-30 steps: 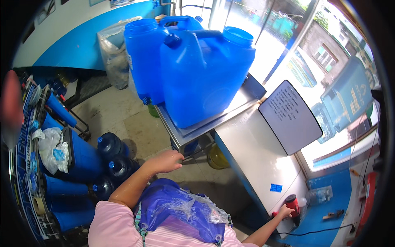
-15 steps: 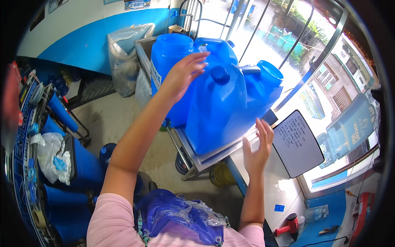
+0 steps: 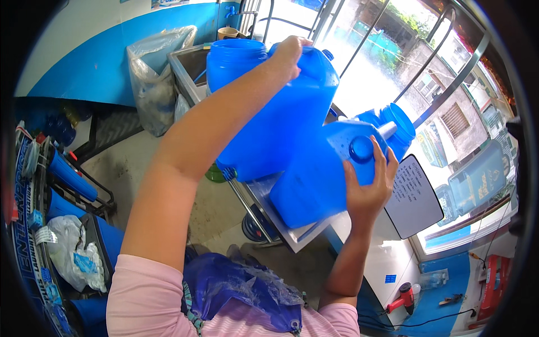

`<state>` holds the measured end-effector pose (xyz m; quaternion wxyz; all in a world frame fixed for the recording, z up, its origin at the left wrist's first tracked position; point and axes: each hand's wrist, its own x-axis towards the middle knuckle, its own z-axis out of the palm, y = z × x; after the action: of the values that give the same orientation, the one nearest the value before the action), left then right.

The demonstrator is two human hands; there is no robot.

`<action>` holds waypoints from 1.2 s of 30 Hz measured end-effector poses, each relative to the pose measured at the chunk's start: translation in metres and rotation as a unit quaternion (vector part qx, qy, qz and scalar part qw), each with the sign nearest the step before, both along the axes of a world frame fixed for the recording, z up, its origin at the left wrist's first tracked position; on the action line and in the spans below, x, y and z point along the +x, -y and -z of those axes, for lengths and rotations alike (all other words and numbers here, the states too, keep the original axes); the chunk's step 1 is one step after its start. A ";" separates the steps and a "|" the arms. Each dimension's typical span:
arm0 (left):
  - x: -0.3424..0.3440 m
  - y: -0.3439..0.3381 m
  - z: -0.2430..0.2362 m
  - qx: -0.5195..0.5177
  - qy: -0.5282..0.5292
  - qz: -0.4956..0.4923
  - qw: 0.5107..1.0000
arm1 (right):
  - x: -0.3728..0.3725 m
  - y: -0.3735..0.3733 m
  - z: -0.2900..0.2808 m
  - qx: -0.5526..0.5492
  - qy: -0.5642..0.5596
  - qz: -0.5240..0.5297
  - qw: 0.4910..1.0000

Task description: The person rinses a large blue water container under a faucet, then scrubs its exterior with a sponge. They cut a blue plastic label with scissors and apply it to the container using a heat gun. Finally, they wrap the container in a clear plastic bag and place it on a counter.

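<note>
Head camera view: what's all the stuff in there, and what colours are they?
Left jug: 1, blue, centre
Right jug: 1, blue, right of the left jug, leaning
Steel stand: 1, silver, under the jugs
Clear bag: 1, see-through, upper left
Tap: 1, blue, top
White bag: 1, white with a blue bit, lower left
Counter: 1, white, right
Whiteboard: 1, white with dark edge, right
Gun-shaped tool: 1, red and black, lower right
Apron: 1, purple-blue, bottom
Left hand: 1, bare, at the left jug's top
Right hand: 1, bare, touching the right jug
</note>
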<state>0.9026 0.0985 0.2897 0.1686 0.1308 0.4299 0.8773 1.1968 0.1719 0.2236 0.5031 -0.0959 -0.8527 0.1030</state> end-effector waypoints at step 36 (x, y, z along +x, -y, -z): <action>-0.150 0.034 0.017 -0.349 -0.654 0.083 0.666 | -0.093 0.072 0.038 0.086 -0.117 -0.040 0.989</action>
<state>0.7522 0.0644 0.2728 -0.0506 0.6380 0.6915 0.3349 1.1042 0.0997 0.1859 0.6009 -0.0051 -0.7971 0.0597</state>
